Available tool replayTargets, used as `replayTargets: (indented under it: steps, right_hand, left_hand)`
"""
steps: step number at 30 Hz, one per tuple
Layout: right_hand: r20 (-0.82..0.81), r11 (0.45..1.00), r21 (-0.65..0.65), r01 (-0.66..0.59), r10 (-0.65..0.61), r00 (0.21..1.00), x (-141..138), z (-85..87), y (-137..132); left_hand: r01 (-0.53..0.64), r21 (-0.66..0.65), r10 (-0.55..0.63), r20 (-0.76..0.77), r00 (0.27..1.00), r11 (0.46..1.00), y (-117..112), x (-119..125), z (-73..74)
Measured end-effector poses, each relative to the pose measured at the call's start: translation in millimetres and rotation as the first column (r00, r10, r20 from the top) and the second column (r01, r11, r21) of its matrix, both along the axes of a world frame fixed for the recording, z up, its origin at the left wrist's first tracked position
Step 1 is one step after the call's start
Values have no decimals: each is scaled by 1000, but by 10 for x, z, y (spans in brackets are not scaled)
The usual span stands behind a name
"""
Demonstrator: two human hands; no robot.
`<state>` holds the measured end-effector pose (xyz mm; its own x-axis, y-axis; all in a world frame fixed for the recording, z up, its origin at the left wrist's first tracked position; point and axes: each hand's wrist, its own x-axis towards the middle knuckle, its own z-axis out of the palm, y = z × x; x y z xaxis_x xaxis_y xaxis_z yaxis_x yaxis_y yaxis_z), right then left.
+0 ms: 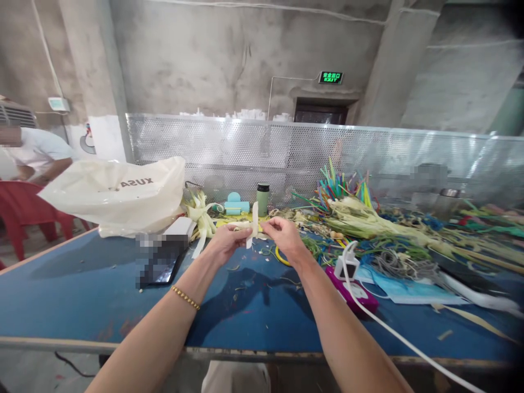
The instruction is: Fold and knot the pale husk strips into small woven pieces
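Observation:
Over the middle of the blue table, my left hand grips a pale, flat strip that looks like corn husk. The strip stands upright, and another pale piece crosses behind the fingers. My right hand is closed in a pinch at the strip's right side, with its fingertips on a pale end. Exactly how the pieces are joined is too small to make out. Left of my hands lies a bundle of pale husks, and small scraps are scattered on the table below.
A large white bag and a dark phone lie left. On the right are a purple power strip with a white cable, tangled cords and a husk pile. A green bottle stands behind; a person sits far left.

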<state>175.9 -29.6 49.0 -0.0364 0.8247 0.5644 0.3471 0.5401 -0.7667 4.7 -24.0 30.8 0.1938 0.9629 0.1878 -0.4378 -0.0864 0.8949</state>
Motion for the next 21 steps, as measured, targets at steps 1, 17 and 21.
replayTargets:
  steps: [1,17,21]
  right_hand:
    - [37,995,69,72,-74,997,1,14,-10]
    - [253,999,43,30,-40,967,-249,-138,-74]
    - [193,1000,8,4,-6,981,-249,-148,-71]
  left_hand:
    - [-41,4,41,22,999,999,22,-3,-7]
    - [-74,107,63,101,993,992,30,74,-55]
    - [-64,115,52,105,993,991,15,75,-33]
